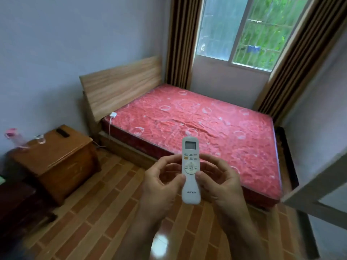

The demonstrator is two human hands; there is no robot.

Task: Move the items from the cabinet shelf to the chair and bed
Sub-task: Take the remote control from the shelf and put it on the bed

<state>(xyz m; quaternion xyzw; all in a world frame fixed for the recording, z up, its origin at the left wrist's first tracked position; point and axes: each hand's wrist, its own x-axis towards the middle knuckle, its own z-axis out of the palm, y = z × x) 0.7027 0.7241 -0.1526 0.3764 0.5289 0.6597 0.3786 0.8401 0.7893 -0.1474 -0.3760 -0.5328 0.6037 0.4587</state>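
Observation:
A white remote control (190,188) with a small screen and buttons is held upright in front of me. My left hand (159,182) grips its left edge and my right hand (219,182) grips its right edge, thumbs on the front. Beyond it lies the bed (216,119), a bare red patterned mattress with a wooden headboard (120,85) at the left. A white charger (113,115) rests on the mattress corner by the headboard. No chair or cabinet shelf is in view.
A wooden nightstand (56,162) stands at the left with a pink bottle (14,137), a clear glass (40,138) and a dark object (62,132) on it. A door edge (315,196) juts in at the right. Brick-patterned floor (93,222) lies between me and the bed.

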